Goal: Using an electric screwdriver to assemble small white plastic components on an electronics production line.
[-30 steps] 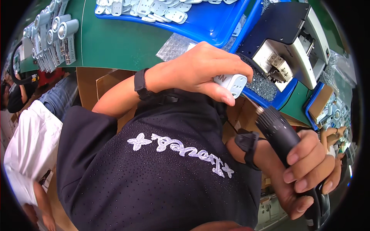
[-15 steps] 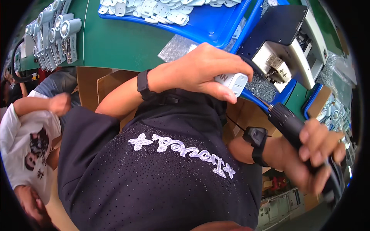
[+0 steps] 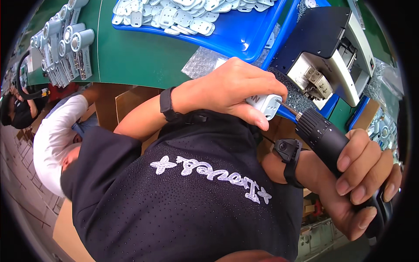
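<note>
My left hand is closed over a small white plastic part, holding it near the front edge of the green bench. My right hand grips a black electric screwdriver. Its thin bit touches the right side of the white part. A black band sits on each wrist. My black shirt fills the lower middle of the view.
A blue tray with several white plastic parts lies at the back. A black and white machine stands at the right. Rows of grey cylindrical parts lie at the left. A person in a white top bends low on my left.
My right hand has brought the screwdriver up and left, so its bit now meets the white part. The person at my left has shifted position.
</note>
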The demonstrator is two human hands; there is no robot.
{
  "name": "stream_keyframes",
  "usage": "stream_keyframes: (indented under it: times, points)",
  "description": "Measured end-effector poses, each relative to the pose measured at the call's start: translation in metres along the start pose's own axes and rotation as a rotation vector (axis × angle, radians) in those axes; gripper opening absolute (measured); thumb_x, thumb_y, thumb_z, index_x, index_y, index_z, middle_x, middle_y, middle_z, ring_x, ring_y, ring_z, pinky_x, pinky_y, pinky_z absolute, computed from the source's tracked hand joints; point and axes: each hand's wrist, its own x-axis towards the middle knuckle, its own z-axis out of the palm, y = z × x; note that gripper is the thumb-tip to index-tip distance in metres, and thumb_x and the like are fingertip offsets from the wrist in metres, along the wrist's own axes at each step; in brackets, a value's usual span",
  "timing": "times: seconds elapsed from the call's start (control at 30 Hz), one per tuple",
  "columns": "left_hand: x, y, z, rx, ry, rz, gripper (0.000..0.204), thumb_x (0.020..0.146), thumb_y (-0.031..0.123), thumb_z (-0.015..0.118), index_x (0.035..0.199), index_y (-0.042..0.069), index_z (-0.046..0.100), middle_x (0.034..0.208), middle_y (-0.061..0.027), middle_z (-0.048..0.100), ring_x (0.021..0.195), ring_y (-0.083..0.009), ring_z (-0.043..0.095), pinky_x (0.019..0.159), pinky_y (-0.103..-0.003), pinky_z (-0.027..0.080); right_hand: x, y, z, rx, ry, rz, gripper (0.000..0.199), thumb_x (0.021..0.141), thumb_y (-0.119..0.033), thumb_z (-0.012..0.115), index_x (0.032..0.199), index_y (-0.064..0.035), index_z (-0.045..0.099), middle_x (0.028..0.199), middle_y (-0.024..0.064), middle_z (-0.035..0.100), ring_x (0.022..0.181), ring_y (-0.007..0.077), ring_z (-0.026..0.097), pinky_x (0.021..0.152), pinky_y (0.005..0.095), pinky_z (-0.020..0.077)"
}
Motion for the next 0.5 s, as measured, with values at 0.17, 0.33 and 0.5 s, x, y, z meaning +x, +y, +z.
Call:
stream_keyframes:
  times: [0.17, 0.33, 0.5]
  points:
    - [0.000, 0.004, -0.003, 0.028, -0.024, -0.024, 0.074, 0.082, 0.070, 0.063, 0.109, 0.001, 0.065, 0.085, -0.0096, 0.067, 0.071, -0.0272, 0.067, 0.058, -0.035, 0.051, -0.002, 0.007, 0.001, 0.030, -0.053, -0.029, 0.043, 0.071, -0.027, 0.071, 0.103, -0.0100, 0.048, 0.075, -0.0005, 0.056, 0.057, 0.0098, 0.052, 0.069, 0.0291, 0.0425]
    - [0.003, 0.009, 0.000, 0.057, 0.110, 0.060, 0.070, 0.082, 0.063, 0.069, 0.113, 0.001, 0.063, 0.093, -0.0111, 0.068, 0.076, -0.0294, 0.068, 0.061, -0.037, 0.053, -0.011, 0.007, 0.007, 0.022, 0.029, -0.093, 0.042, 0.072, -0.026, 0.071, 0.104, -0.0097, 0.048, 0.075, -0.0003, 0.055, 0.056, 0.0101, 0.051, 0.067, 0.0296, 0.0428]
    - [-0.004, 0.016, -0.005, 0.406, 0.064, 0.042, 0.058, 0.081, 0.046, 0.080, 0.114, 0.002, 0.062, 0.104, -0.0126, 0.068, 0.084, -0.0301, 0.070, 0.069, -0.040, 0.056, -0.020, 0.007, -0.004, 0.034, 0.075, -0.113, 0.039, 0.082, -0.021, 0.068, 0.111, -0.0085, 0.044, 0.075, 0.0032, 0.054, 0.055, 0.0136, 0.051, 0.063, 0.0330, 0.0459]
